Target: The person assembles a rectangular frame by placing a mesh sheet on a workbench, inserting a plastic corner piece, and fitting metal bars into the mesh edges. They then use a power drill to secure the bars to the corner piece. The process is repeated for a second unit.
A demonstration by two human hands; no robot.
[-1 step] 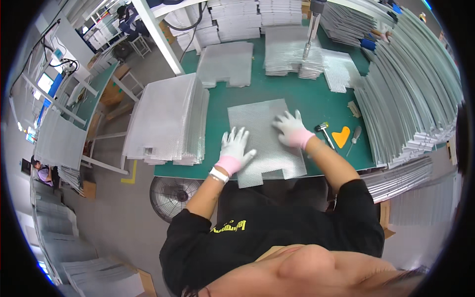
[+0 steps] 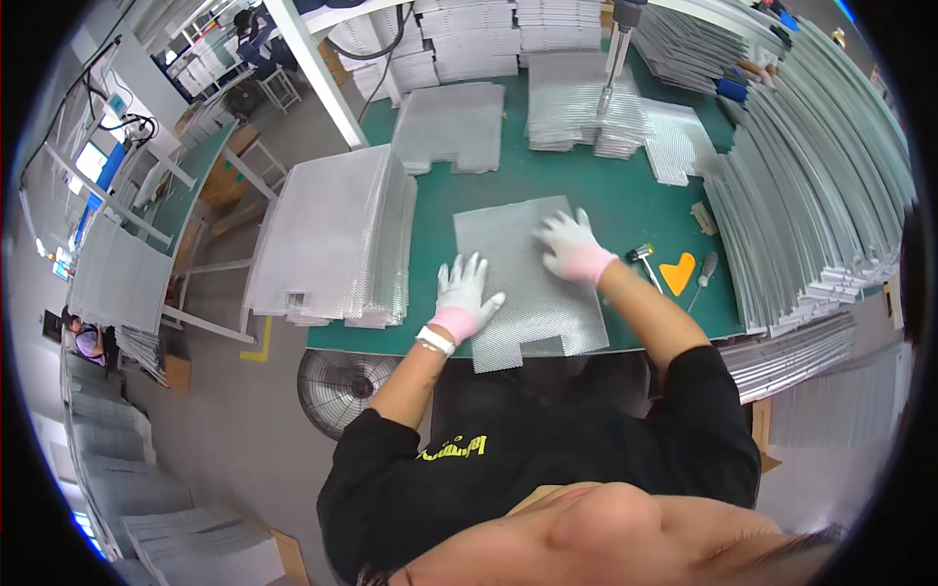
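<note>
A silver mesh sheet [image 2: 532, 278] with a notch in its near edge lies flat on the green table [image 2: 440, 195] in front of me, its near corners overhanging the edge. My left hand [image 2: 467, 293], in a white glove with a pink cuff, rests on the sheet's left side, fingers spread. My right hand [image 2: 575, 249], gloved alike, is open at the sheet's right side with fingers stretched out. Whether its palm presses on the mesh, I cannot tell. Neither hand grips anything.
Right of the sheet lie a small hammer [image 2: 645, 266], an orange scraper [image 2: 676, 274] and a screwdriver [image 2: 703, 277]. Mesh stacks stand left [image 2: 327, 234] and far right [image 2: 811, 186]. A powered driver [image 2: 614, 68] hangs over the back. A floor fan [image 2: 342, 391] stands below the table.
My right hand has shifted very slightly left over the mesh sheet. The left hand and the sheet stay in place.
</note>
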